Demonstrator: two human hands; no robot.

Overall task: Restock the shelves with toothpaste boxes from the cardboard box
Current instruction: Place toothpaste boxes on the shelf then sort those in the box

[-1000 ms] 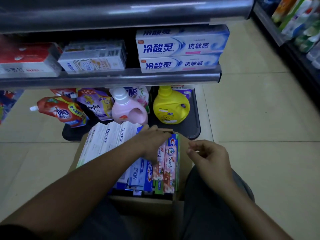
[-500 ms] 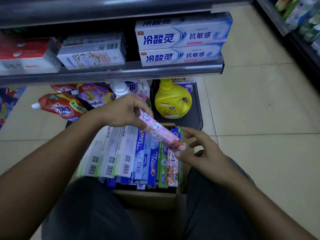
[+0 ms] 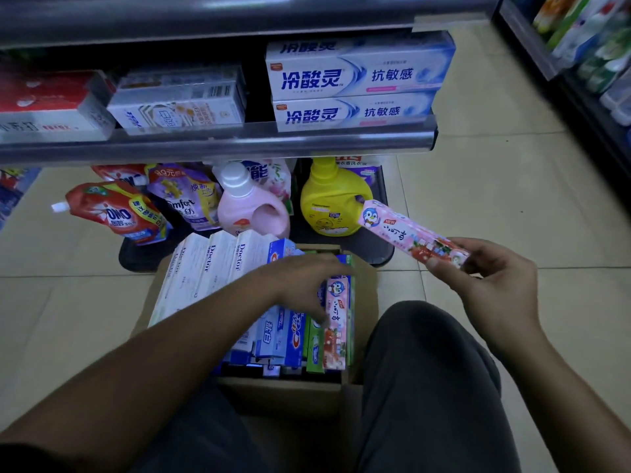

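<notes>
Shelf (image 3: 218, 146) fills the top. Cardboard box (image 3: 283, 394) sits low, middle. Left hand (image 3: 300, 278) dips in, grip too blurry to tell. Right hand (image 3: 495, 285) pinches one end of the pink toothpaste box (image 3: 403, 230), right of middle. Probably light, squashy; hold its middle softly.

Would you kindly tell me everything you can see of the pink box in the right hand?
The pink box is a long, slim carton, seemingly printed card. A blue penguin and a NEW tag mark its far end, strawberries its near end. It is held in the air, tilted, with the far end up-left in front of the yellow bottle, to the right of the cardboard box. Only the right hand touches it, pinching its near end.
</notes>
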